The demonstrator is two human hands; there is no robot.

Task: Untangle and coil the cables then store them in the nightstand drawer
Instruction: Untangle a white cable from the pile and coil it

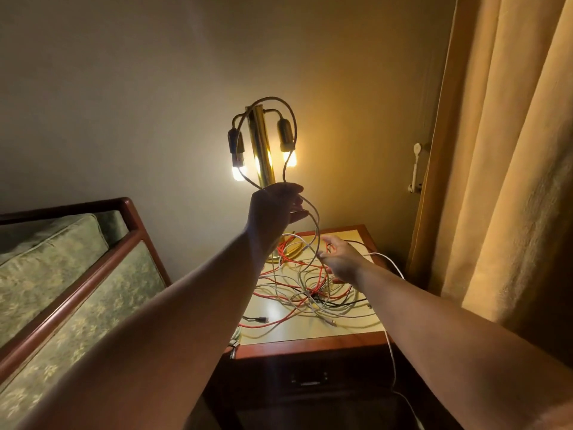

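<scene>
Grey cable loop (273,97) in raised left hand (276,206), right hand (341,259) at nightstand (310,342) tangle (310,293).

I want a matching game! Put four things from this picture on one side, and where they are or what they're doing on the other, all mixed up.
Things:
1. grey loop
2. red cable
3. lamp
4. curtain

Places or states:
A. glowing
B. lying flat on the nightstand
C. held up in the left hand
D. hanging at the right edge

Pairs: 1-C, 2-B, 3-A, 4-D
</scene>
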